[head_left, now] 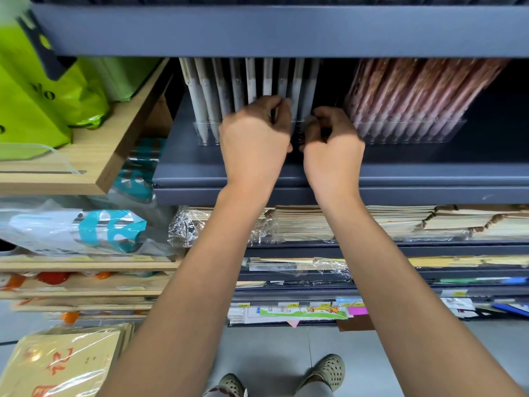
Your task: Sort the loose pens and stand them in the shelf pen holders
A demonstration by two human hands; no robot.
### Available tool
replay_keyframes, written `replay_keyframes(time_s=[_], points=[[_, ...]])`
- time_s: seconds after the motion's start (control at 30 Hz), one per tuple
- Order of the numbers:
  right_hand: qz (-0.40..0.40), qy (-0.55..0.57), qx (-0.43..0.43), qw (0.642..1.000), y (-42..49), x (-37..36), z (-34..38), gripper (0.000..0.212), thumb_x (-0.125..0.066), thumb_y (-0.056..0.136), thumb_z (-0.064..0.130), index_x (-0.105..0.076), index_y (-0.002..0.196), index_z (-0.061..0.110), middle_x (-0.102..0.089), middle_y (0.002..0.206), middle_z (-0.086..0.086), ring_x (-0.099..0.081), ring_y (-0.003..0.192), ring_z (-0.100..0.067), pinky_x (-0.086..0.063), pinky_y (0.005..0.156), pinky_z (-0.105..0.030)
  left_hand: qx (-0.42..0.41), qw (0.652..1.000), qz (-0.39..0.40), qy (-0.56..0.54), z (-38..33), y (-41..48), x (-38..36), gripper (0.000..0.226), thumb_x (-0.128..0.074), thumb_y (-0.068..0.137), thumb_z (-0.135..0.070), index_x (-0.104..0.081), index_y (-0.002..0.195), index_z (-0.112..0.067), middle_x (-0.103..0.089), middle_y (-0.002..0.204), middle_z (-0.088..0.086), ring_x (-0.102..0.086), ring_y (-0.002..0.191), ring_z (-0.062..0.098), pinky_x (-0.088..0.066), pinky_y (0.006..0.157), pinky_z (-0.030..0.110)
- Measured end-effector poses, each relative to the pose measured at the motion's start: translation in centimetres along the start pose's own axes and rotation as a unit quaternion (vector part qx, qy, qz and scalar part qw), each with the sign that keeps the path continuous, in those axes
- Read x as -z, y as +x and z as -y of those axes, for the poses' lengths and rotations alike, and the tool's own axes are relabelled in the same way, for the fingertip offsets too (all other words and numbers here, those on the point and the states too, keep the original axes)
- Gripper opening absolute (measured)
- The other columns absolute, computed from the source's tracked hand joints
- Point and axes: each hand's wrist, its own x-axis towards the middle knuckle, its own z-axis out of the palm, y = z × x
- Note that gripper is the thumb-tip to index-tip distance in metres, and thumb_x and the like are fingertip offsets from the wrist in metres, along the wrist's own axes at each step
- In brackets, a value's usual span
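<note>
The person is at the standing step: both hands work at the right end of the row of grey pens (217, 90), which lean upright, tips down, in a clear pen holder (204, 136) on the dark shelf (200, 167). The left hand (254, 136) reaches in palm down, its fingers and thumb curled about the barrels of one or two of these pens. The right hand (332, 141) sits just beside it, fingers bent tightly inward at the holder's last slots; whether it pinches a pen there cannot be told, since the knuckles hide the tips. Both forearms stretch up and forward, wrists nearly level with the shelf edge. Pink pens (415, 93) fill a second holder (415, 133) to the right. The next move likely calls for guiding a tip into a free slot without tipping its neighbours.
</note>
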Motion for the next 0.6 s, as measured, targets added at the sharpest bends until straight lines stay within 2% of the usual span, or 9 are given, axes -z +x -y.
replay_keyframes(time_s=[0.13,0.23,0.37,0.43,0.6], points=[[0.028,0.012,-0.016,0.999,0.7,-0.1,-0.3,0.030,-0.048,0.097,0.021,-0.062,0.123,0.013,-0.066,0.112,-0.014,-0.064,0.097,-0.037,-0.051,0.087,-0.045,-0.006,0.999,0.000,0.040,0.3,0.2,-0.1,0.031,-0.051,0.095,-0.028,-0.071,0.079,-0.010,-0.065,0.051,0.006,-0.062,0.050,0.026,-0.052,0.062,0.036],[0.053,0.026,-0.031,0.998,1.5,-0.3,-0.3,0.031,-0.048,0.097,0.023,-0.061,0.124,0.014,-0.064,0.114,-0.017,-0.063,0.100,-0.039,-0.052,0.088,-0.046,-0.005,0.996,0.022,0.082,0.7,0.5,-0.3,0.036,-0.045,0.095,-0.033,-0.067,0.081,-0.009,-0.069,0.065,0.014,-0.066,0.064,0.037,-0.053,0.066,0.041],[0.066,0.030,-0.013,0.997,2.6,-0.4,-0.5,0.024,-0.050,0.094,0.022,-0.067,0.108,0.012,-0.066,0.093,-0.023,-0.065,0.081,-0.041,-0.053,0.075,-0.051,0.010,0.998,0.017,0.064,0.8,0.5,-0.8,0.038,-0.042,0.092,-0.038,-0.070,0.091,-0.012,-0.069,0.066,0.017,-0.066,0.063,0.040,-0.055,0.065,0.041],[0.062,0.045,-0.013,0.997,2.7,-0.4,-0.7,0.022,-0.052,0.092,0.021,-0.070,0.102,0.012,-0.066,0.089,-0.023,-0.065,0.075,-0.039,-0.054,0.072,-0.052,0.025,0.999,0.008,0.031,0.8,0.5,-1.0,0.034,-0.047,0.092,-0.037,-0.072,0.096,-0.014,-0.068,0.060,0.015,-0.066,0.059,0.037,-0.056,0.064,0.041],[0.047,0.071,-0.017,0.996,2.4,-0.5,-0.8,0.026,-0.056,0.087,0.021,-0.072,0.105,0.012,-0.068,0.100,-0.018,-0.066,0.085,-0.038,-0.054,0.078,-0.052,0.039,0.998,-0.036,-0.023,0.9,0.6,-1.2,0.019,-0.060,0.090,-0.034,-0.073,0.096,-0.021,-0.063,0.046,-0.001,-0.065,0.045,0.017,-0.057,0.060,0.035]])
